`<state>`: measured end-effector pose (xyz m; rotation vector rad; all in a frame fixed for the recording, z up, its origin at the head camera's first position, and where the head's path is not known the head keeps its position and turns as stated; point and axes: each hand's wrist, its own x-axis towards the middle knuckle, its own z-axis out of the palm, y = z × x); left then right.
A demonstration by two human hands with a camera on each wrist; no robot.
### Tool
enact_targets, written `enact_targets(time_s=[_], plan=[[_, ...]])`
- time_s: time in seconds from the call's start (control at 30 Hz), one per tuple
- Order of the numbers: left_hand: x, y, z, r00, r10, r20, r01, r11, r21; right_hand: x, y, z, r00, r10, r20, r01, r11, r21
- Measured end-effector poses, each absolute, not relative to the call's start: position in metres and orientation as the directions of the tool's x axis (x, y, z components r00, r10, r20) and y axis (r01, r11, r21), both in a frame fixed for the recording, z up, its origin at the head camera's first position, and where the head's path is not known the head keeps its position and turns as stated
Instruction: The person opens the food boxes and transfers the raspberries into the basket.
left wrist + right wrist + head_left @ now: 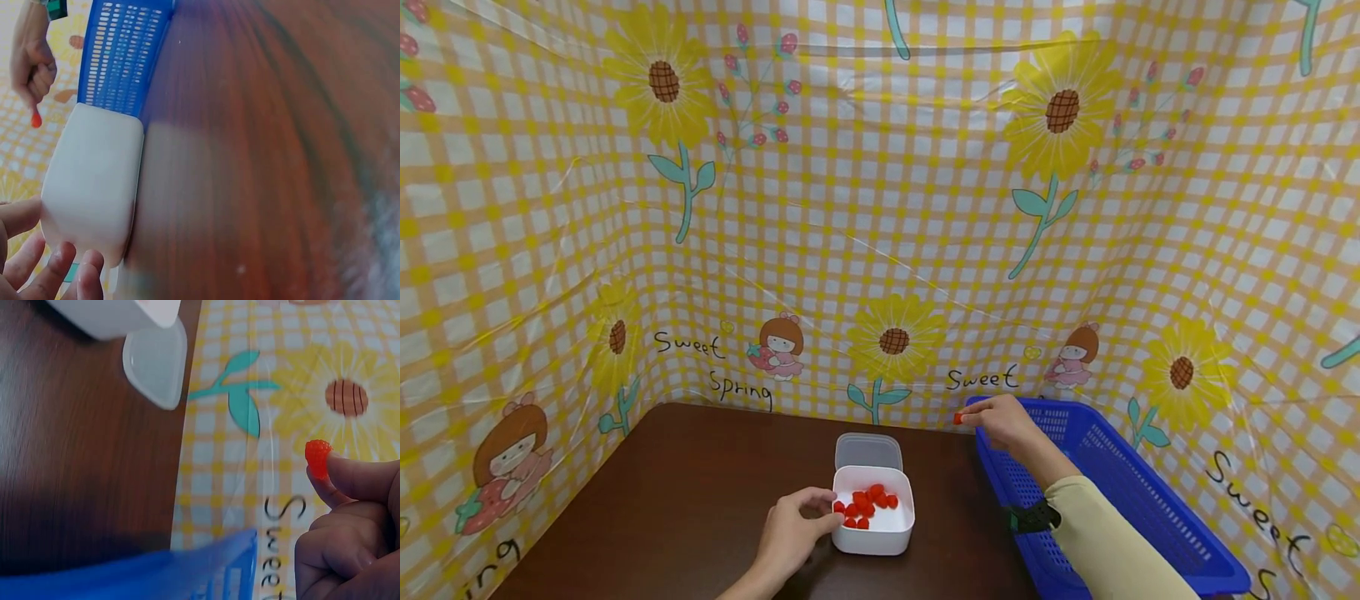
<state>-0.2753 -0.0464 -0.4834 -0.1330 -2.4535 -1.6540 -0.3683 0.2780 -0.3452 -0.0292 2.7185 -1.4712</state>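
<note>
A white box (883, 540) stands on the dark table with several red raspberries (867, 505) inside. My left hand (796, 525) holds the box at its left side, thumb at the rim and fingers against the wall; the left wrist view shows these fingertips (62, 253) at the box. Thumb and forefinger of my right hand (1003, 423) pinch one raspberry (319, 457), bumpy and bright red, above the far left corner of the blue basket (1150, 492). The other fingers of that hand are curled in.
Behind the box lies its translucent lid (868, 451). The basket, with slotted walls, fills the table's right side; the right forearm crosses over it. A checked, flower-printed cloth (820, 250) walls in the table (700, 492) at the back and both sides.
</note>
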Motion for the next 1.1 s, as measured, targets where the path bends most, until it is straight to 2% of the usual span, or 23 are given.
enact_targets(time_s=[0.7,1.1], plan=[[-0.275,-0.049,-0.483,-0.980,-0.024,0.200,0.173,0.405,0.898,-0.376,0.360,-0.357,-0.998,0.030,-0.051,0.059,0.586,-0.808],[-0.275,-0.048,-0.483,-0.978,-0.028,0.206,0.178,0.403,0.898,-0.374,0.393,-0.360,-0.980,0.131,-0.151,0.200,0.637,-0.745]])
